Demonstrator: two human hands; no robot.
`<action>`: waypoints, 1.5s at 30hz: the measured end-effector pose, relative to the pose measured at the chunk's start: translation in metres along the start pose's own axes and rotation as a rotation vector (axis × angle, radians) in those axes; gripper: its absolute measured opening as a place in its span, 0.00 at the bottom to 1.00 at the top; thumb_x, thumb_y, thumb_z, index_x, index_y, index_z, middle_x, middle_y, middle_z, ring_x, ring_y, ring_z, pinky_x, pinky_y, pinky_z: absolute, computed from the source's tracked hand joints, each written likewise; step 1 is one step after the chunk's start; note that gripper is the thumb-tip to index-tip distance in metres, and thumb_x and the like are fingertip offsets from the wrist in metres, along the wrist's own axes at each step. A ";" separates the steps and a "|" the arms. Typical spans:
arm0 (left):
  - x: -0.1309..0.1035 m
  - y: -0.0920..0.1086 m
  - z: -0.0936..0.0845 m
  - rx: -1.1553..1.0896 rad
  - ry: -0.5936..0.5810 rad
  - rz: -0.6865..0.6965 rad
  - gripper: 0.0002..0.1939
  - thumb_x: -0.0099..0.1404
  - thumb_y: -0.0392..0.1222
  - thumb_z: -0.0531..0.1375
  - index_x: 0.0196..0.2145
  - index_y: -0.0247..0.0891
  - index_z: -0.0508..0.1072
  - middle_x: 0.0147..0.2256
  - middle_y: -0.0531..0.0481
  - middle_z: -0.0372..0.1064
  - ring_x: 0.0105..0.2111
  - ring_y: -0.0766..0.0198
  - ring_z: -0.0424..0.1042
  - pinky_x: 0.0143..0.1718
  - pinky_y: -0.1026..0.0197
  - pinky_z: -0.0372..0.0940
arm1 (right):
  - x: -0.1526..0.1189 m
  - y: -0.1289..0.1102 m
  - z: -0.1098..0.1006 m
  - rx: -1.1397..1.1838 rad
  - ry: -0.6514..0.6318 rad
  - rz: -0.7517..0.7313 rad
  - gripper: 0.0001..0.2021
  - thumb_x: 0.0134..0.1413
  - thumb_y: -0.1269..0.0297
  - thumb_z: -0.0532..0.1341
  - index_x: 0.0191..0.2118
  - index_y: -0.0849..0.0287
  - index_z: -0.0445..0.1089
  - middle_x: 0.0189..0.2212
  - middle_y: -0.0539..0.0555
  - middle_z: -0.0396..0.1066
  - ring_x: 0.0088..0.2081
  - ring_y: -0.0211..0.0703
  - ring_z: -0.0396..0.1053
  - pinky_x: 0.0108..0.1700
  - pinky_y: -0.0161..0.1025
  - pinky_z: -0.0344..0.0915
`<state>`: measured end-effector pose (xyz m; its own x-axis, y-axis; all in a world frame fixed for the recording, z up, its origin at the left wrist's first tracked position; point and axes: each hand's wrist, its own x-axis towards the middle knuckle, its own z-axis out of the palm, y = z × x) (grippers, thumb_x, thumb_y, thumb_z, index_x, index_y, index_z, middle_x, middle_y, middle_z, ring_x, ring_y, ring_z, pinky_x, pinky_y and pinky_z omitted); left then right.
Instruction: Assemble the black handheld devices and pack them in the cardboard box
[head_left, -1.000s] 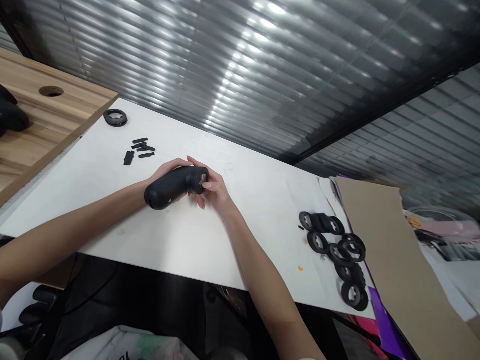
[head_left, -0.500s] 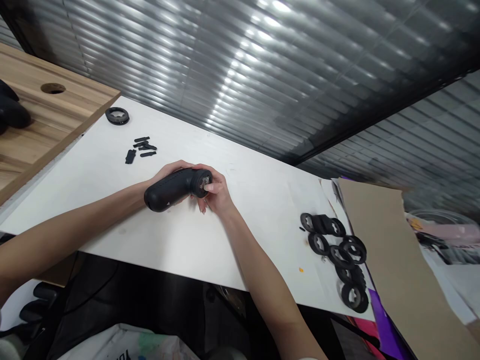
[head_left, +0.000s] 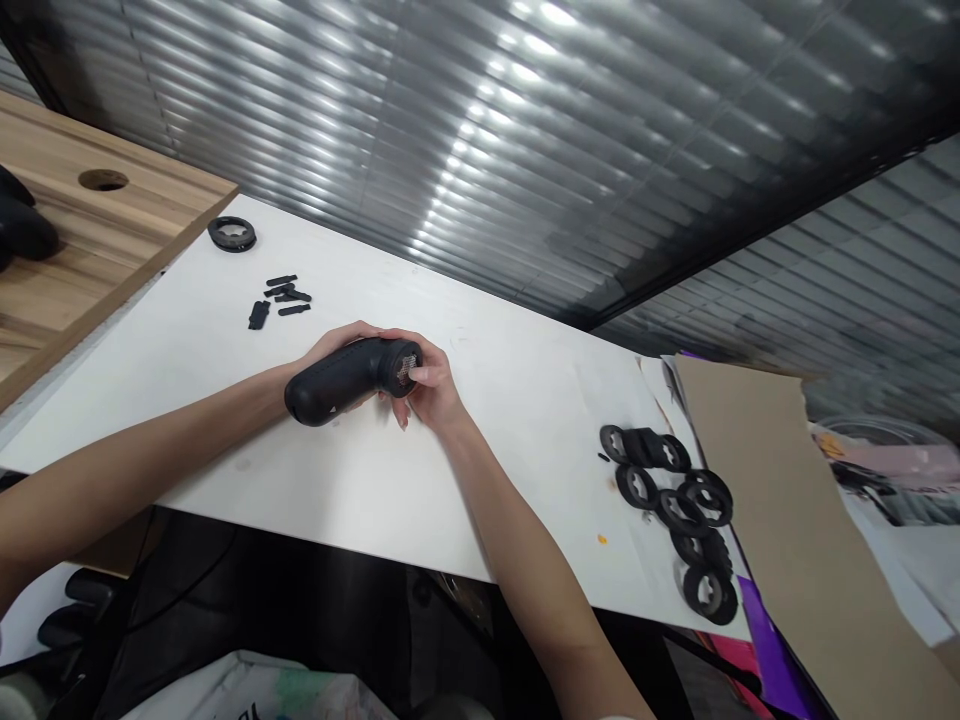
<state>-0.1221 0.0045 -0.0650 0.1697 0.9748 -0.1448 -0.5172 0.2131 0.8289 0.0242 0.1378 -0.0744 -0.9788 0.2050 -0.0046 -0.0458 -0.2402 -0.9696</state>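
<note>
A black fabric shaver (head_left: 334,380) with a round perforated metal head is held above the white table, its head toward the right. My left hand (head_left: 341,340) is wrapped around its body from the far side, and most of those fingers are hidden behind it. Around the round head, my right hand (head_left: 435,380) is closed, with the thumb against the mesh near its rim. Several small flat black pieces (head_left: 281,292) lie beyond my left wrist. Farther left sits a black ring (head_left: 232,234).
Several black rings (head_left: 681,512) lie piled at the right of the white table (head_left: 360,500). Brown cardboard (head_left: 757,440) borders its right side. A wooden board (head_left: 150,230) adjoins the left, bearing black objects (head_left: 22,225). A corrugated metal wall (head_left: 420,130) stands behind.
The shaver has turned very slightly, so a little more of its mesh shows beside my right thumb. Both hands keep their grip; the view has shifted slightly.
</note>
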 end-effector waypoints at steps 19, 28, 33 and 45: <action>0.001 0.000 0.004 0.053 -0.009 0.050 0.37 0.71 0.63 0.53 0.29 0.23 0.83 0.30 0.21 0.79 0.15 0.58 0.64 0.14 0.60 0.55 | 0.000 0.003 0.001 -0.042 0.051 0.003 0.33 0.43 0.51 0.64 0.57 0.59 0.76 0.16 0.47 0.73 0.14 0.48 0.70 0.14 0.36 0.59; 0.001 -0.001 0.001 0.059 -0.013 0.048 0.36 0.71 0.63 0.54 0.31 0.24 0.84 0.30 0.22 0.80 0.15 0.59 0.65 0.14 0.61 0.56 | 0.001 0.003 0.001 -0.045 0.065 0.025 0.35 0.42 0.47 0.67 0.56 0.58 0.76 0.15 0.46 0.72 0.13 0.49 0.69 0.14 0.37 0.58; 0.000 0.001 0.008 0.053 0.003 0.051 0.36 0.70 0.63 0.54 0.29 0.24 0.84 0.28 0.24 0.80 0.14 0.60 0.63 0.14 0.61 0.53 | 0.000 0.001 0.003 -0.055 0.078 0.015 0.33 0.42 0.50 0.65 0.56 0.58 0.77 0.16 0.47 0.73 0.13 0.49 0.70 0.14 0.36 0.57; 0.000 0.001 0.005 0.075 0.000 0.047 0.37 0.71 0.62 0.53 0.29 0.24 0.84 0.29 0.22 0.79 0.15 0.59 0.64 0.14 0.61 0.54 | -0.001 0.002 0.002 -0.069 0.088 0.026 0.34 0.43 0.45 0.67 0.56 0.58 0.77 0.15 0.46 0.71 0.13 0.48 0.69 0.14 0.36 0.57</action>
<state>-0.1183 0.0043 -0.0616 0.1465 0.9836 -0.1051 -0.4601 0.1618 0.8730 0.0243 0.1348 -0.0760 -0.9580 0.2826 -0.0483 -0.0040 -0.1815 -0.9834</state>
